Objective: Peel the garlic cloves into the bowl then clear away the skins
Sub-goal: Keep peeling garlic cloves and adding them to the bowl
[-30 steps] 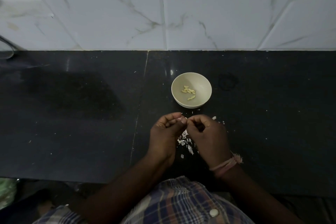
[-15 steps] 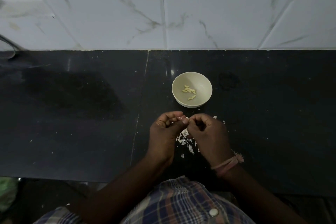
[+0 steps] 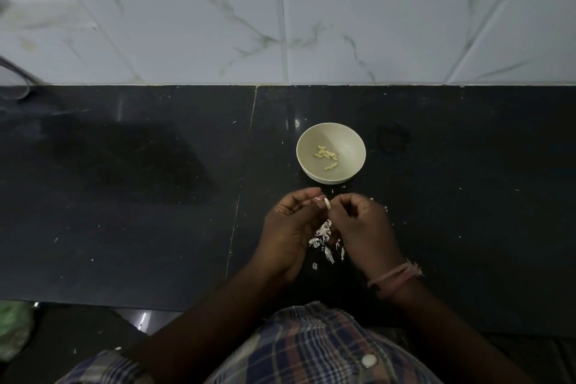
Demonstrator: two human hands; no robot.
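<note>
A small cream bowl (image 3: 343, 137) stands on the black counter (image 3: 156, 196) and holds several peeled garlic cloves (image 3: 326, 156). Just in front of it my left hand (image 3: 290, 227) and my right hand (image 3: 364, 227) meet, fingertips together. A pale garlic clove (image 3: 327, 203) shows between them, pinched by the fingers of both hands. Under and between my hands lies a heap of white garlic skins (image 3: 322, 238), partly hidden by my fingers.
A white marble-tiled wall (image 3: 280, 15) rises behind the counter. A seam (image 3: 246, 159) runs down the counter left of the bowl. Small skin flecks are scattered around. A green thing (image 3: 12, 327) lies below the counter's front edge at the far left.
The clove has come further into sight between my fingertips. My hands have stayed over the skin heap, shifting only slightly. The bowl has not moved.
</note>
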